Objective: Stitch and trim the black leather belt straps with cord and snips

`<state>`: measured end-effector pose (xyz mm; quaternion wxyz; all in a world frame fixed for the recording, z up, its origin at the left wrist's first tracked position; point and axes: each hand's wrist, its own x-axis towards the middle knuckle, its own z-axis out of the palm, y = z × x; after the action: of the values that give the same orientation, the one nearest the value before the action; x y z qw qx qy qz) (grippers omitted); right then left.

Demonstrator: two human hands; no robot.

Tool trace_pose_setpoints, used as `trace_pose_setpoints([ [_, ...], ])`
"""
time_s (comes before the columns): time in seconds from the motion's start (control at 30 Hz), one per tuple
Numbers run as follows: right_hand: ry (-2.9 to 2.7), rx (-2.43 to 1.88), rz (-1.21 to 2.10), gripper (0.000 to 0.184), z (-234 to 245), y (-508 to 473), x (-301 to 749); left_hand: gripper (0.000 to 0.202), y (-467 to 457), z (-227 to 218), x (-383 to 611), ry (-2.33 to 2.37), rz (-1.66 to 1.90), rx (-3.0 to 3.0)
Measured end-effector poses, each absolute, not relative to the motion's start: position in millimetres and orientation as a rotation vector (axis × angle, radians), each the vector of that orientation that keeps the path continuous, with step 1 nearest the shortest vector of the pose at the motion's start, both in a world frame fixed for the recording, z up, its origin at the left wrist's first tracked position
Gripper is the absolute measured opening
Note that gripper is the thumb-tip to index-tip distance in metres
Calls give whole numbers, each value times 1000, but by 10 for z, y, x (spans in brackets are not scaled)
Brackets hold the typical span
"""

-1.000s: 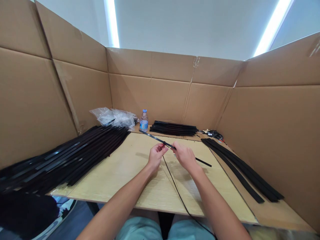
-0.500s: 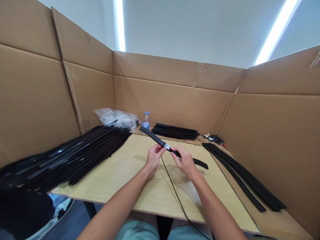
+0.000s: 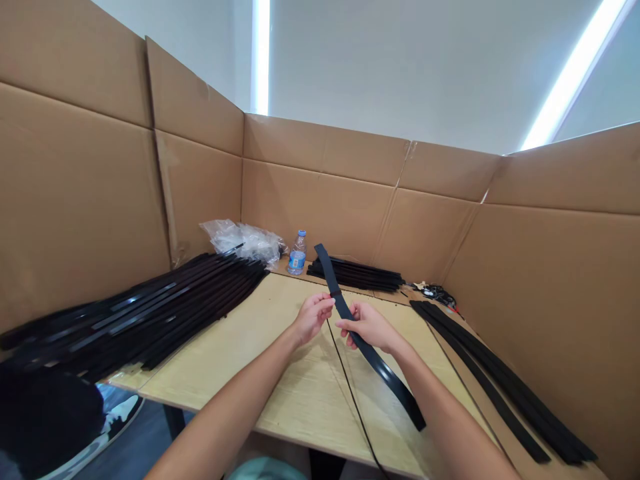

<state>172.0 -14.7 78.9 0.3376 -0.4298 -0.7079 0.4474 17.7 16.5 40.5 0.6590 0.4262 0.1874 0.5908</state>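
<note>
So, both my grips are closed on one black flexible strip [image 3: 345,313], and they sit close together just above the middle of the pale wooden surface [image 3: 305,413]. My left grip [image 3: 314,319] pinches the strip's near edge between thumb and fingers. My right grip [image 3: 369,327] is curled around it just below that, with the fingers pressed together and the strip passing against them.

The strip is held up off the surface and bends in a long, shallow curve. Its upper end points up and slightly left, in front of the bundle of black strips [image 3: 355,275] at the back. Its lower end sweeps down and to the right, out past my right wrist. I cannot tell whether that lower tip touches the surface.

A thin black cable [image 3: 345,380] runs across the surface under my hands. To my left lies a large stack of long black strips [image 3: 165,313], and a looser group of them [image 3: 490,373] lies to my right. At the back, a crumpled clear plastic bag [image 3: 240,241] sits beside a water bottle [image 3: 297,253], whose blue label shows. Cardboard panels [image 3: 320,207] stand around the surface.
</note>
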Motion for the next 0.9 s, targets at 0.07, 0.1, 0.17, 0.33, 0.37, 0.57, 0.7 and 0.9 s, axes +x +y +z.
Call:
trace_pose_setpoints([
  [0.07, -1788, -1075, 1273, 42, 808, -138, 1697, 29, 251, 441, 145, 407, 1273, 981],
  [0.1, -1748, -1049, 1312, 44, 813, -130, 1686, 28, 303, 459, 126, 397, 1246, 990],
  [0.17, -1651, -984, 1372, 48, 819, -103, 1667, 27, 418, 494, 84, 374, 1213, 1007],
  [0.33, -1413, -821, 1531, 52, 774, 21, 1643, 13, 652, 491, -4, 347, 1216, 1035],
  [0.37, -1370, -801, 1567, 52, 748, 44, 1641, 12, 675, 467, -12, 352, 1215, 1040],
  [0.57, -1153, -762, 1654, 47, 552, 47, 1647, 20, 667, 301, -12, 410, 1155, 1059],
  [0.7, -1114, -784, 1620, 41, 530, -21, 1669, 22, 590, 281, 18, 444, 1139, 1067],
  [0.9, -1213, -853, 1555, 31, 525, -51, 1715, 19, 479, 300, 61, 468, 1166, 1094],
])
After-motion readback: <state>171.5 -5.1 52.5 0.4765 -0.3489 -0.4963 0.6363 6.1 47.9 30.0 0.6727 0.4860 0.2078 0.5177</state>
